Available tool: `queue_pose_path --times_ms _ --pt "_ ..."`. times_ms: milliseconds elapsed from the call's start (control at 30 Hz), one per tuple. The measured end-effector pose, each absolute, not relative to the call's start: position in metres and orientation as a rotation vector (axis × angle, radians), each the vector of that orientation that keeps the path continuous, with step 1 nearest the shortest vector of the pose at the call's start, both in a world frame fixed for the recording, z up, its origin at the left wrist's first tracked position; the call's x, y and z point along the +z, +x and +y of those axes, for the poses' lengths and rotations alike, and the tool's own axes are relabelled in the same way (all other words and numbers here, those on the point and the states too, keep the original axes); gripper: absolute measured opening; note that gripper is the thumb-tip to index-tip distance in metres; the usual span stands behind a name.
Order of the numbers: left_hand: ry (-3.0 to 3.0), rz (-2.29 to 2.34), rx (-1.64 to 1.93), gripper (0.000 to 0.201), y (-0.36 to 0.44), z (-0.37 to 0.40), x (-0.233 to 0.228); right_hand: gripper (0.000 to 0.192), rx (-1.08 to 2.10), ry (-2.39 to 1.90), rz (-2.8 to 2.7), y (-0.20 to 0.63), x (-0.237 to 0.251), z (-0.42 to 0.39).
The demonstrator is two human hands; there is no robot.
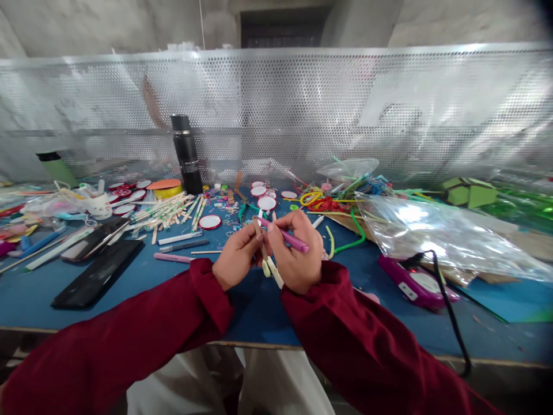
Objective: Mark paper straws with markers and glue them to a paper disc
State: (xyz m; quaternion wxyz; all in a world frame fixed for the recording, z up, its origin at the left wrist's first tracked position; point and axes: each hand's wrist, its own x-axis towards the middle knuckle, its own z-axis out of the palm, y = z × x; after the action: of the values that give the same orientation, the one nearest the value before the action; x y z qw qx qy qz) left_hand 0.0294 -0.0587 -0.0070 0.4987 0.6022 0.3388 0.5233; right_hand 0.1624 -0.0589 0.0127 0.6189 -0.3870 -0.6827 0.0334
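Observation:
Near the table's front edge, my left hand (238, 256) is closed on a flat wooden craft stick (264, 252), which slants down toward me between both hands. A purple pen (294, 239) lies in the grip of my right hand (300, 253), its tip close to the upper end of the stick. A small pale piece (266, 268) shows beside the stick's lower part; what it is I cannot make out. To the left of my hands are a pink pen (173, 257), a grey pen (184, 245) and a white pen (179, 237).
A black phone (98, 274) lies at the left. Behind it spread many craft sticks (166, 214); a black bottle (187, 155) stands at the back. On the right are a purple device (417, 282) with a black cable (449, 323) and a clear plastic bag (432, 230). A perforated metal panel (276, 104) borders the table.

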Motion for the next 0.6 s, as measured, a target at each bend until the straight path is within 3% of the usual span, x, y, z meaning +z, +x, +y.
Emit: queue_pose_path --times_ms 600 --pt "1.440 0.823 1.279 0.041 0.0303 -0.0598 -0.0050 0.011 0.054 -0.884 -1.565 0.1630 0.0140 -0.0598"
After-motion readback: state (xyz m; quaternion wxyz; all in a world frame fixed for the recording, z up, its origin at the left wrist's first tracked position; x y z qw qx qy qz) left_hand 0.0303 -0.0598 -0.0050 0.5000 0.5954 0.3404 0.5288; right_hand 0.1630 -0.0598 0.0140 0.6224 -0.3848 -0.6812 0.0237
